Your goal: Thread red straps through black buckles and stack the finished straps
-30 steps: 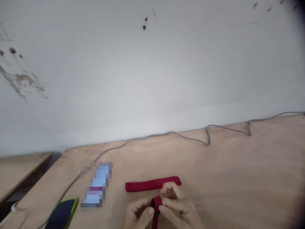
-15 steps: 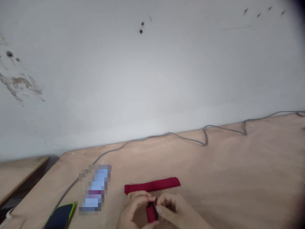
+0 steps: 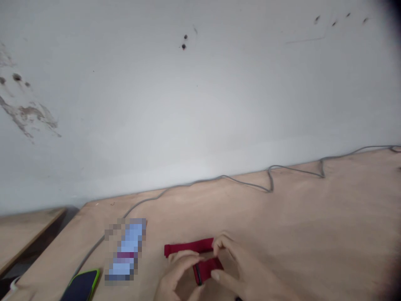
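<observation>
A short red fabric strap (image 3: 209,269) with a narrow black bar, which looks like a slider buckle (image 3: 197,274), lies between my hands at the bottom middle. My left hand (image 3: 178,276) holds the buckle end, fingers on the far side and thumb on the near side. At the strap's other end, my right hand (image 3: 241,267) has its thumb against the fabric and its fingers curled above it. Just beyond the hands a longer red strap (image 3: 188,247) lies flat, its right part hidden behind my right fingers. Whether the two red pieces join is hidden.
A phone with a green case (image 3: 82,286) lies at the lower left, beside a blurred-out light-blue item (image 3: 130,246). A grey cable (image 3: 153,197) runs along the back of the wooden table (image 3: 313,221) by the wall. Left of the table is a gap, then another wooden surface (image 3: 21,225).
My right hand has moved up and right from its pinch at the black buckle, opening wider. More red fabric shows right of the buckle, which now sits by my left fingers.
</observation>
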Motion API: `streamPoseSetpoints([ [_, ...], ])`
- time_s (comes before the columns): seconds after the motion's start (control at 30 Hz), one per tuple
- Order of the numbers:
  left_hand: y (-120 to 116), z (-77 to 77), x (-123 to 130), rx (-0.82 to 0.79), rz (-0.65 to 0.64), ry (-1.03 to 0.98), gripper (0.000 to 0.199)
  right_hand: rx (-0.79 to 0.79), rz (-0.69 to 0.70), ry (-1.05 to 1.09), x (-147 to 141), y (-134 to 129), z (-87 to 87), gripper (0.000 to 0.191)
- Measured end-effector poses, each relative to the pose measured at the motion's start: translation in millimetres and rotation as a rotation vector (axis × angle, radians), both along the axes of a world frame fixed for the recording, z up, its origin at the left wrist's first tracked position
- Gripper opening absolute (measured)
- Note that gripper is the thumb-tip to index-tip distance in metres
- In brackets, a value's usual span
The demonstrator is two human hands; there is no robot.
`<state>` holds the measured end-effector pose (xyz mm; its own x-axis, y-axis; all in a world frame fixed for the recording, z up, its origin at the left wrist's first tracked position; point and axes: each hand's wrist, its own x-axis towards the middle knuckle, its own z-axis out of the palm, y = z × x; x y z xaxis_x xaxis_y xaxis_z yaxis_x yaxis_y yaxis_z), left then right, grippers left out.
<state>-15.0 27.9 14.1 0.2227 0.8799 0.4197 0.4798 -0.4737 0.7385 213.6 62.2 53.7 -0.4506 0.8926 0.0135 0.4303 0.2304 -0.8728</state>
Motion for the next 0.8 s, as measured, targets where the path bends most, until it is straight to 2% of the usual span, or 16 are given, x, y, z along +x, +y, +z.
streamPoseSetpoints([
  [0.07,1,-2.0,2,0.015,-0.009,-0.027,0.035,0.1,0.056,0.024,-2,-1,0.9,0.021],
  [0.2,4,1.2,1,0.124,-0.059,0.05,0.04,0.191,0.154,-0.098,-4,0,-10.5,0.011],
  [0.33,14,15.9,-5,0.023,0.041,0.214,0.042,0.31,0.169,-0.18,-1,21,-18.6,0.005],
  [0.43,34,25.4,-9,-0.061,0.112,0.329,0.034,0.357,0.182,-0.217,0,49,-18.1,0.007],
  [0.47,43,27.3,-10,-0.084,0.079,0.41,0.03,0.366,0.189,-0.215,-1,59,-18.1,0.012],
  [0.53,63,28.9,-11,-0.086,0.069,0.451,0.021,0.377,0.211,-0.202,-4,78,-19.8,0.02],
  [0.67,99,24.1,-11,-0.128,0.038,0.51,0.01,0.398,0.23,-0.221,-15,107,-32.8,0.021],
  [0.8,113,19.4,-11,-0.148,0.015,0.554,0.01,0.39,0.198,-0.264,-17,116,-43.4,0.018],
])
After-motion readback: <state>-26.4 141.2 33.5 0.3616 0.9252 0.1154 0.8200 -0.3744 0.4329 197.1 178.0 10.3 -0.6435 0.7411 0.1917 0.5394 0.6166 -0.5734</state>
